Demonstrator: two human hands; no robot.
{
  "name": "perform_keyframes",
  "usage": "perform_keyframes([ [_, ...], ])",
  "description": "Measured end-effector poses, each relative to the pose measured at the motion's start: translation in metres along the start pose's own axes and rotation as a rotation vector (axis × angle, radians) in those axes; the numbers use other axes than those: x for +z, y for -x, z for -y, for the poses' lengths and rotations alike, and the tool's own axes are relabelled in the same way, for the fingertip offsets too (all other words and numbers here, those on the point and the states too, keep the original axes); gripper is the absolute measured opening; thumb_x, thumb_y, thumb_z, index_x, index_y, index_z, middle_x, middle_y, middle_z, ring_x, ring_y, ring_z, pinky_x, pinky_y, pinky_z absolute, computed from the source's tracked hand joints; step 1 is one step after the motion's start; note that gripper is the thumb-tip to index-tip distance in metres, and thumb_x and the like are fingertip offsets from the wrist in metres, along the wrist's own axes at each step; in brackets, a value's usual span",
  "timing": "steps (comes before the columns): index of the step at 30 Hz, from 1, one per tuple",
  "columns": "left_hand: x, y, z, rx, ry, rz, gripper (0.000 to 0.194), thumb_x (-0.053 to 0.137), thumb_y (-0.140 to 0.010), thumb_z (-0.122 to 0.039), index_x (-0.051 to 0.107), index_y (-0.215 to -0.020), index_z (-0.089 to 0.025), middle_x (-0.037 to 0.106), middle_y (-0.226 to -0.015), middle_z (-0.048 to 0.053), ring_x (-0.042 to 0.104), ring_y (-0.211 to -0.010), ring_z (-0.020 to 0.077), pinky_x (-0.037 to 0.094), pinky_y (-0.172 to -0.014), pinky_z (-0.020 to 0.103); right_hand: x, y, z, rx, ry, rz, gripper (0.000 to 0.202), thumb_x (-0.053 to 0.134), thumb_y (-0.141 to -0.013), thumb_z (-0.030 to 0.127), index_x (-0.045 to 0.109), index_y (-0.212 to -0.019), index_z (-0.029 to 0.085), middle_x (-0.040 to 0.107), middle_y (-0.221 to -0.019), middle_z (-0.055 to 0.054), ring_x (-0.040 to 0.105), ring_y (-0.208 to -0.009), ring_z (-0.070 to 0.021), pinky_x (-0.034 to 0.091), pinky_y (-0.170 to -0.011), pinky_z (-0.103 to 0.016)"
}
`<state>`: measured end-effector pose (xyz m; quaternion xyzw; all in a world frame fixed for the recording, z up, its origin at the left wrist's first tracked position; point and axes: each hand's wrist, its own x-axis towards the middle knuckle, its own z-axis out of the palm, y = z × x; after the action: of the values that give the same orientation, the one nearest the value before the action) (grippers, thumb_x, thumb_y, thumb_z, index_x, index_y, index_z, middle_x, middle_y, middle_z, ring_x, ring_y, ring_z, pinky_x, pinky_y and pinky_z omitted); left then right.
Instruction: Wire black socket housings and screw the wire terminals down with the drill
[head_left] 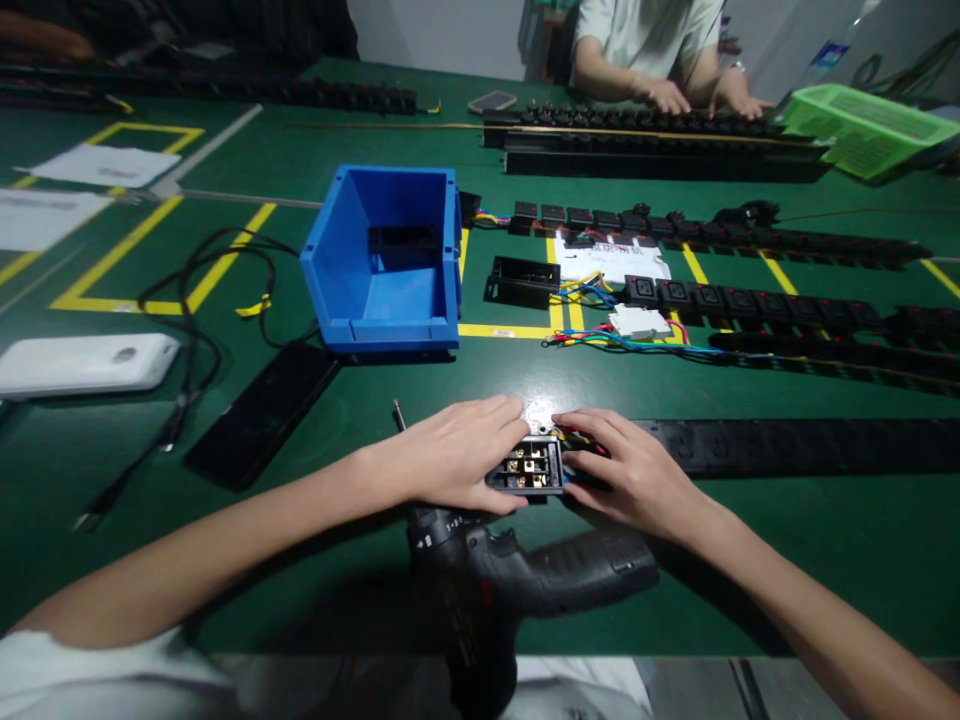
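Note:
Brass contacts show inside a small black terminal box (pixel 534 468) near the front middle of the green table. My left hand (pixel 469 450) is closed around the box's left side, thumb along its lower edge. At its right end, my right hand (pixel 634 470) has its fingers bent over coloured wires (pixel 581 438) that run into the box. A long black strip (pixel 795 447) extends right from behind my right hand. Just below my hands lies a black power drill (pixel 487 570), its bit sticking out past my left hand.
A blue bin (pixel 390 300) holding a black part stands beyond my left hand. Left of it are a black phone (pixel 262 415), cables and a white device (pixel 90 363). Socket strips (pixel 735 300) lie at the right. A person's hands rest on strips near a green basket (pixel 862 130).

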<state>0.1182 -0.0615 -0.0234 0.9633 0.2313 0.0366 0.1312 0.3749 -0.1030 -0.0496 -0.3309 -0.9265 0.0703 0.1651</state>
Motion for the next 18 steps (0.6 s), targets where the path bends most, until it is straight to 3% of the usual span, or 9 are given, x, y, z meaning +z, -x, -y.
perform_keyframes([
  [18, 0.0011, -0.0016, -0.0045, -0.038, 0.034, 0.031, 0.051, 0.056, -0.083, -0.058, 0.055, -0.107, -0.012, 0.052, -0.095, 0.007, 0.053, -0.087, 0.0224, 0.044, -0.075, 0.033, -0.0002, 0.0057, -0.005, -0.011, -0.061, 0.029, 0.02, 0.056, -0.092, 0.029, 0.069, -0.084, 0.016, 0.045, -0.138, -0.007, 0.046, -0.119, -0.0232, 0.05, -0.093, -0.042],
])
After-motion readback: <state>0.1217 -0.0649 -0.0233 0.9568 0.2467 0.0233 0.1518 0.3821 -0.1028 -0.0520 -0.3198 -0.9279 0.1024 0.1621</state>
